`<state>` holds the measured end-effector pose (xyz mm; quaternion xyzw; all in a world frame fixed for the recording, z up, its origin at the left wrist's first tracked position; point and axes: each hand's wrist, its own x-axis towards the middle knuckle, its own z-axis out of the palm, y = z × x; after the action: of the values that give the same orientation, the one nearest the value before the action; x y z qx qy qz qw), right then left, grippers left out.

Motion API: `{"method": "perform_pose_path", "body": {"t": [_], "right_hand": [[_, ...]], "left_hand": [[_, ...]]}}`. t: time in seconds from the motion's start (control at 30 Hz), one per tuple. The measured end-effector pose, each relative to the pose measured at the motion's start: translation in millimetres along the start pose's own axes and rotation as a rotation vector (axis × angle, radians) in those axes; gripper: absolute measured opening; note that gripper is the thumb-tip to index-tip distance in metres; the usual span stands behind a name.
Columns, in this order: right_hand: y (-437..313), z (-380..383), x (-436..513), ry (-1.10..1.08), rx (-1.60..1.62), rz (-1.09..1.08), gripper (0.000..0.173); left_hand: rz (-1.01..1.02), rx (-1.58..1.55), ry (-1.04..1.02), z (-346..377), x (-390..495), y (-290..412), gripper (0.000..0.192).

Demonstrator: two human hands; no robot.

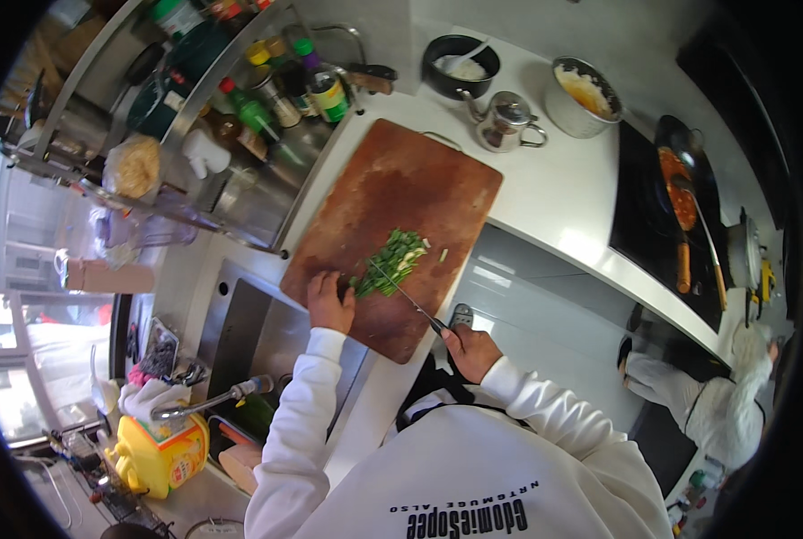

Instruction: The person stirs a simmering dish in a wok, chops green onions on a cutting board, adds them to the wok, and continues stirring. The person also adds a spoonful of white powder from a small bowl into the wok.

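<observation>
A wooden cutting board [408,195] lies on the white counter, with a pile of chopped leafy greens [396,259] near its middle. My right hand [470,350] grips the dark handle of a kitchen knife [411,301] at the board's right edge; the blade reaches across the greens. At the left end of the pile, my left hand [331,301] rests on the board with bent fingers touching or close to the greens. Whether it holds any of them cannot be told. A few pale cut pieces lie just right of the pile.
Bottles [324,87] stand on a metal rack [293,182] at upper left. Behind the board are a steel teapot [506,121], a black pot [460,67] and a light pot [582,101]. A wok [677,182] holds red food at right. The sink [239,323] is lower left; another person [704,397] is far right.
</observation>
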<state>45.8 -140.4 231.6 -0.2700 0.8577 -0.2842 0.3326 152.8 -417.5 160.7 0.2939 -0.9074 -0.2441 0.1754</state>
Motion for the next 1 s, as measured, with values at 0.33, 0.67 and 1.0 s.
{"method": "perform_pose_path", "body": {"t": [0.33, 0.67, 1.0], "right_hand": [[46.4, 9.6, -0.5, 0.233, 0.068, 0.187, 0.04], [14.1, 13.0, 8.9, 0.024, 0.047, 0.171, 0.045], [33.2, -10.3, 39.2, 0.074, -0.138, 0.041, 0.04]], "left_hand": [[-0.09, -0.122, 0.117, 36.3, -14.4, 49.7, 0.049], [-0.036, -0.236, 0.075, 62.0, -15.3, 56.8, 0.062], [-0.071, -0.276, 0.168, 63.6, -13.4, 81.2, 0.075]]}}
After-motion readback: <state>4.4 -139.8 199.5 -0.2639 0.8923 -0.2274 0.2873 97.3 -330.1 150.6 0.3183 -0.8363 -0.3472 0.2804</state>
